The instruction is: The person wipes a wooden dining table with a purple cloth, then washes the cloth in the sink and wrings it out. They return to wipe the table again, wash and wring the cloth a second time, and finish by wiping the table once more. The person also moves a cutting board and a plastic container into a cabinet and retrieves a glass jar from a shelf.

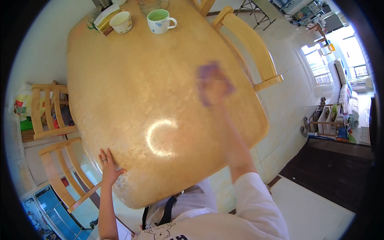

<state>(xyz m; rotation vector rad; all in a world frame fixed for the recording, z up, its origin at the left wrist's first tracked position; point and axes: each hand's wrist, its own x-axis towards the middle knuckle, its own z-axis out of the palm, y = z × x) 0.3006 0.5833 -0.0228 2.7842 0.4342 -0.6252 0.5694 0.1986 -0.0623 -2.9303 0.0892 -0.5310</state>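
Blurred by motion, my right hand presses a purple cloth on the right part of the wooden table. The cloth spreads out around the fingers. My left hand rests on the tabletop near its lower left edge, fingers spread, holding nothing; a ring is on one finger. The tabletop is glossy, and a curved light reflection shows in its lower middle.
At the far end stand a white mug with a green inside, a paper cup, a glass pitcher and a box. Wooden chairs flank the table on both sides. A dark mat lies on the floor at right.
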